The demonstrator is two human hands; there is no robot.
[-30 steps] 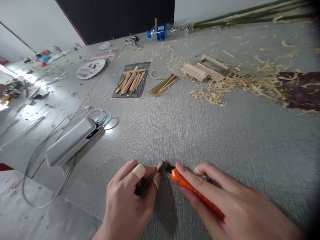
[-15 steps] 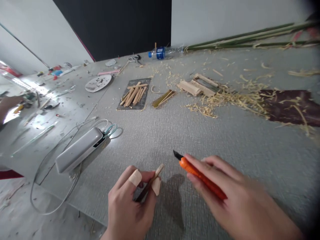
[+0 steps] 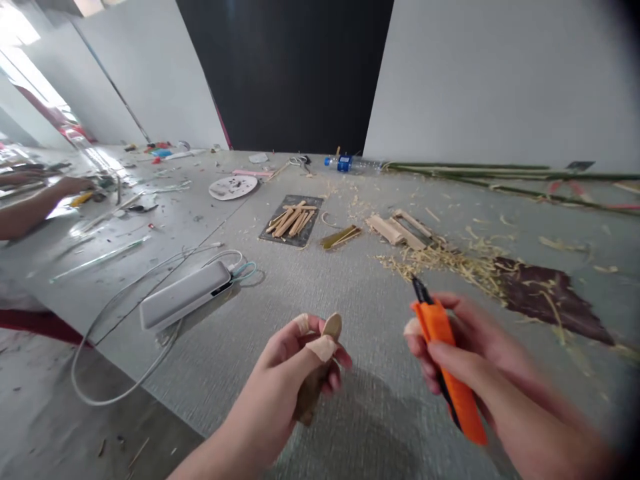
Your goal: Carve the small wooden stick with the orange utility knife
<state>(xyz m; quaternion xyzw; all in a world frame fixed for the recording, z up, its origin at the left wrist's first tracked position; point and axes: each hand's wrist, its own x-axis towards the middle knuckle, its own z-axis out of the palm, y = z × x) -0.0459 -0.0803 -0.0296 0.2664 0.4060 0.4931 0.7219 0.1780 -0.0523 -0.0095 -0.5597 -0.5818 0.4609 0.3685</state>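
Your left hand [image 3: 285,365] pinches one wooden strip [image 3: 332,326] above the bench [image 3: 295,293], its pale rounded tip uppermost. Your right hand [image 3: 493,367] wraps one orange utility knife [image 3: 447,337], apart from the strip. One plastic bottle [image 3: 344,163] lies along the bench's far edge.

Orange knife [image 3: 437,325], tilted, round-tipped strip [image 3: 309,395], perhaps wooden, partly hidden

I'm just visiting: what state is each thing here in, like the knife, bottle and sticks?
Knife: blade out, held in the right hand.
Wooden piece: gripped in the left hand, pale tip showing.
Bottle: on its side, capped.
Power bank: lying flat, plugged in.
Sticks: piled on a dark mat.
Shavings: loose, scattered.
Plate: flat, dark-specked.
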